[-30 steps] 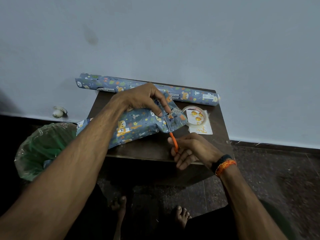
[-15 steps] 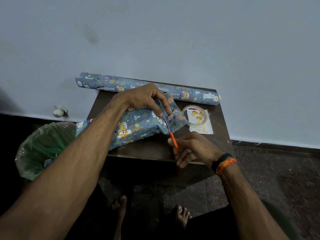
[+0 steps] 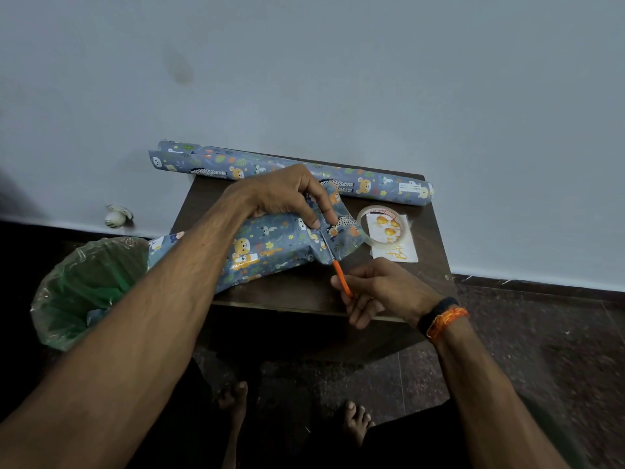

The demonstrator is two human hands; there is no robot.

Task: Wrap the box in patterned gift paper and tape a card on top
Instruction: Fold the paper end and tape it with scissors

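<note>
- Your left hand (image 3: 287, 198) is on the right end of the wrapped box (image 3: 263, 252), fingers curled down and pinching the loose paper flap (image 3: 341, 238) at the point where it sticks out past the box.
- Your right hand (image 3: 378, 292) has its fingers curled round the orange handle of the scissors (image 3: 340, 275), and the blades run up into the fold of that flap. I can't tell how far the blades are parted.
- The box lies flat across the small dark table (image 3: 297, 289), with its left end hanging over the edge above the green-lined bin (image 3: 88, 286).
- That paper looks thin and glossy. Expect it to crease at a touch and tear if the blades snag, so keep it taut close to the cut line rather than out at the floppy tip.
- The box itself seems light and stiff enough to take your palm's weight. Press on its flat top, not on its corners.
- The tape ring (image 3: 382, 228) sits on top of the card (image 3: 395, 245), just to the right of the flap. The card is flat and bendable, best lifted by an edge.
- The card carries gold script, possibly "Birthday", but it is too small to be sure.
- The spare paper roll (image 3: 236, 164) at the back has a white label that I can't read.
</note>
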